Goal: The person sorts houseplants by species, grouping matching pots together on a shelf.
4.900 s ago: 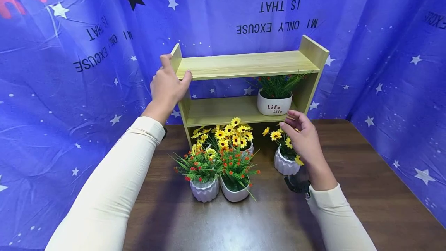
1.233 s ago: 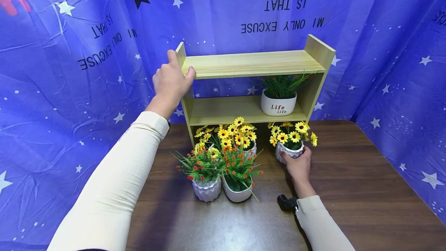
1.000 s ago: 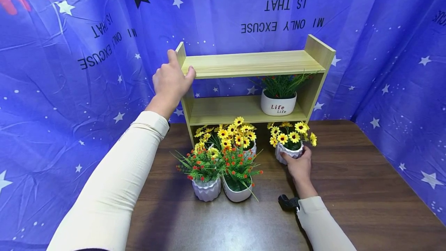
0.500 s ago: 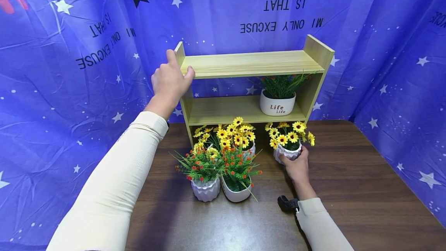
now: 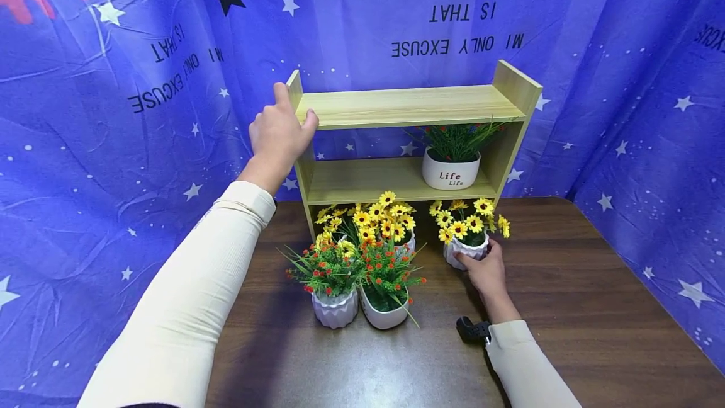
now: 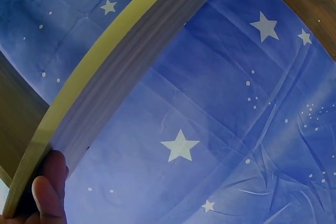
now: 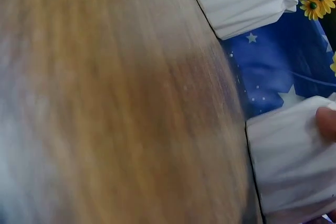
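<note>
My left hand grips the left side panel of a light wooden shelf near its top. In the left wrist view the fingertips lie against the outer face of that panel. At the right, by the shelf's foot, my right hand holds a white ribbed flowerpot of yellow daisy-like flowers, its thumb on the near side. The right wrist view shows the thumb on the white pot; the other fingers are mostly hidden.
Left of it stand several pots: yellow flowers behind, a ribbed pot and a smooth white pot with red-flowered greenery in front. A pot lettered "Life" sits on the middle board. A starry blue curtain hangs behind the brown table.
Earlier my right hand hovered over the right-hand yellow flowers; it has since come down and gripped their pot. Over the last second that pot has shifted slightly left. My left hand stays on the shelf.
</note>
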Tool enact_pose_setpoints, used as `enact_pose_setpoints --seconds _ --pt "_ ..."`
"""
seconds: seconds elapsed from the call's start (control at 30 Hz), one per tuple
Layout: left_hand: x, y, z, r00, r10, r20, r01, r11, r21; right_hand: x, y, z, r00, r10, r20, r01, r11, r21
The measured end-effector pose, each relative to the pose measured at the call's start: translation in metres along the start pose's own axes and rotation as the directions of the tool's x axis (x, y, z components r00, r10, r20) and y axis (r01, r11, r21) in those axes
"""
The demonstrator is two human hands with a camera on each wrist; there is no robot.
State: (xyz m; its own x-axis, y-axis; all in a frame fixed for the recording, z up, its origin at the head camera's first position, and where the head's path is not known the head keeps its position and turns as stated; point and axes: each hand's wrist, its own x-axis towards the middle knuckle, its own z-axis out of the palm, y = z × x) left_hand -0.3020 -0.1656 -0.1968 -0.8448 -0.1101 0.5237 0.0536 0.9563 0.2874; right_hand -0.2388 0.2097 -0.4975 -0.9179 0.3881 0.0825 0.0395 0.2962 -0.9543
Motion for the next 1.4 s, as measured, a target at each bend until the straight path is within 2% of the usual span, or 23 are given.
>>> enact_pose_setpoints --seconds 0.23,0.4,0.57,0.8,0.93,1.03,1.17,1.4 --pt "-0.001 -0.005 -0.005 0.999 0.033 0.006 -0.033 0.999 0.001 -0.004 -0.004 -0.001 0.999 0.009 0.039 -0.011 0.999 0.049" --pt "0.0 -0.008 -0.008 0.997 0.074 0.0 -0.073 0.997 -0.037 -0.011 -0.01 -0.004 0.998 0.026 0.065 -0.031 0.996 0.083" --pt "0.001 -0.009 -0.012 0.997 0.081 0.006 -0.081 0.995 -0.062 -0.021 -0.021 -0.009 0.997 0.022 0.079 -0.033 0.989 0.142" --pt "0.001 -0.008 -0.015 0.996 0.071 0.05 -0.066 0.994 -0.083 -0.035 -0.045 -0.018 0.998 -0.025 0.063 0.012 0.979 0.205" --pt "-0.001 -0.009 -0.015 0.996 0.051 0.068 -0.045 0.995 -0.091 -0.043 -0.059 -0.025 0.996 -0.068 0.054 0.056 0.98 0.191" --pt "-0.002 -0.01 -0.014 0.996 0.04 0.075 -0.032 0.994 -0.103 -0.049 -0.07 -0.033 0.994 -0.104 0.044 0.097 0.986 0.138" --pt "-0.004 -0.01 -0.014 0.997 0.03 0.072 -0.022 0.993 -0.115 -0.054 -0.089 -0.041 0.989 -0.14 0.038 0.134 0.983 0.127" --pt "-0.007 -0.007 -0.01 0.999 0.017 0.03 -0.013 0.991 -0.136 -0.06 -0.119 -0.046 0.98 -0.198 0.005 0.194 0.965 0.177"
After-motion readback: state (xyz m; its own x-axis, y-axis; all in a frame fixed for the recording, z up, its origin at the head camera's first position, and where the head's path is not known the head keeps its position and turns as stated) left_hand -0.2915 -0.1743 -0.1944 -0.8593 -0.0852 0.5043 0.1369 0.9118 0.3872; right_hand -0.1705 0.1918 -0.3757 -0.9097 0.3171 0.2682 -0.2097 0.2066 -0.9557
